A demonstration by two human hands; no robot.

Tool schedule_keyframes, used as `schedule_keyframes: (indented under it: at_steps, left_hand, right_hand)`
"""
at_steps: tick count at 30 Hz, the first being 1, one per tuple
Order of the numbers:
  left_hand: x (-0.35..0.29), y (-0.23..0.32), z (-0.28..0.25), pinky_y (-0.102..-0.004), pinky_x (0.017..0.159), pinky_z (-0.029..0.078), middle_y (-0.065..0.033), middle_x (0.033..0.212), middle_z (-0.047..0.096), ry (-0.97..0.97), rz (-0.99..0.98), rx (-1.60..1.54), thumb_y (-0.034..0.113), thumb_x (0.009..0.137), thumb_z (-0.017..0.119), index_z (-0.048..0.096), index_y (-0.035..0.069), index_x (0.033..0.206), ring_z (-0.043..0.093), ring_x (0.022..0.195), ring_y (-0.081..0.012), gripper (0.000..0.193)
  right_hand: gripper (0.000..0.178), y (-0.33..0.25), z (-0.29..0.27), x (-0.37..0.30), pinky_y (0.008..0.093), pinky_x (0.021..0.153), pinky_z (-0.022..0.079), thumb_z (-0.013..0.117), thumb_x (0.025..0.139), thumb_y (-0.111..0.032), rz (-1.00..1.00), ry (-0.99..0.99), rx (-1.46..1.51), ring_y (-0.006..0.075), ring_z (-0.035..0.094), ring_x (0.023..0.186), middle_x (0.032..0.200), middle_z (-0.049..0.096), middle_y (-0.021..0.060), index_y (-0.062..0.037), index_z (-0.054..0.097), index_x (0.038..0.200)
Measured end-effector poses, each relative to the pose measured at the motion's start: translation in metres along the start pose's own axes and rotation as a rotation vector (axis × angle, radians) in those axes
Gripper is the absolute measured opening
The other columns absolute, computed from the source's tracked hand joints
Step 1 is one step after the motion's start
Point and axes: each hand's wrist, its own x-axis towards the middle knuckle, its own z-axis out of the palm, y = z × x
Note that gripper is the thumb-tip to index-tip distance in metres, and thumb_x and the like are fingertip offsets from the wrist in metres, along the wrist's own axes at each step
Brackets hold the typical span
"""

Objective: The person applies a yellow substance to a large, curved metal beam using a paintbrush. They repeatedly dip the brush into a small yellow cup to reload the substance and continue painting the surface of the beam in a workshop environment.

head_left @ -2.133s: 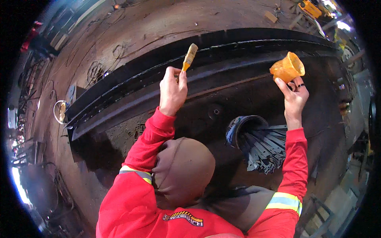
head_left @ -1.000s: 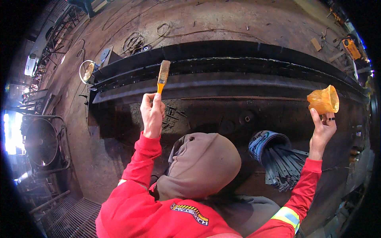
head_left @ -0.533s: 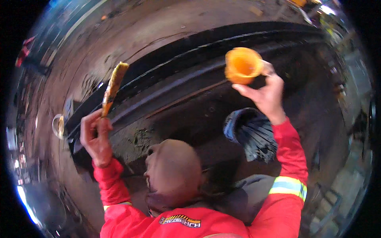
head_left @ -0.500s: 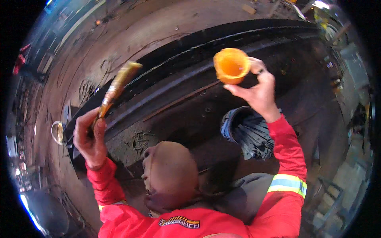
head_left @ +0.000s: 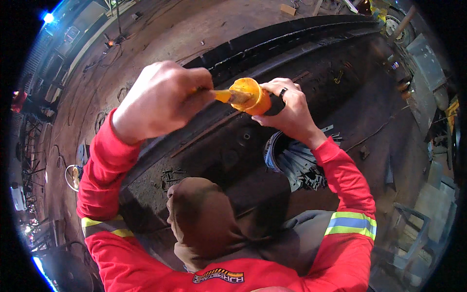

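Note:
My left hand (head_left: 165, 100) is closed around the handle of a paintbrush (head_left: 224, 96), whose handle end is hidden in the fist. The bristles reach over the rim and into a small orange-yellow cup (head_left: 261, 101), which looks coated with paint. My right hand (head_left: 292, 109) grips the cup from its right side, thumb below and fingers above, and tilts its mouth toward the brush. Both hands are raised over a dark metal surface. Below my right wrist stands a bucket (head_left: 270, 155) filled with flat grey metal strips (head_left: 302, 165).
A long dark metal beam (head_left: 296, 30) crosses the far side. Small metal pieces (head_left: 172, 174) lie loose beside my brown-clothed knee (head_left: 204, 214), and a ring-shaped part (head_left: 246, 136) lies near the bucket. Metal frames and plates (head_left: 425, 63) stand at the right.
My left hand has swung up and to the right, bringing the brush from apart into the cup. My right hand has moved the cup left and slightly down.

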Motion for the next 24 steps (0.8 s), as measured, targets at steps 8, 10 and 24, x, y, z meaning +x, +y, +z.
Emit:
schedule_keyframes:
  at_steps: [8,10,24]
  left_hand:
    - [-0.001,-0.047,0.04,-0.0278,0.056,0.04,-0.0032,0.068,0.059,0.106,-0.102,-0.368,0.025,0.096,0.062,0.068,-0.002,0.091,0.051,0.062,-0.0099,0.028]
    - [0.003,-0.05,0.047,-0.0255,0.053,0.037,0.0001,0.066,0.055,0.0,-0.334,-0.594,0.027,0.097,0.061,0.068,0.0,0.09,0.048,0.059,-0.007,0.029]
    - [-0.011,-0.066,0.058,-0.0238,0.05,0.026,0.0056,0.063,0.045,0.208,-0.508,-1.128,0.027,0.095,0.063,0.065,0.002,0.095,0.037,0.054,-0.0038,0.025]
  right_hand:
    - [0.056,0.008,0.009,-0.001,0.0402,0.093,0.046,0.09,0.058,-0.023,0.089,0.009,-0.024,0.0282,0.063,0.101,0.1,0.069,0.0121,-0.0051,0.069,0.107]
    - [0.057,0.007,0.003,-0.002,0.0395,0.092,0.047,0.091,0.057,-0.023,0.102,0.024,-0.059,0.0283,0.064,0.1,0.099,0.069,0.0124,-0.0047,0.07,0.106]
    - [0.058,0.009,0.007,-0.006,0.0382,0.092,0.051,0.091,0.061,-0.029,0.29,0.024,0.142,0.0294,0.067,0.098,0.104,0.069,0.0191,0.0008,0.07,0.105]
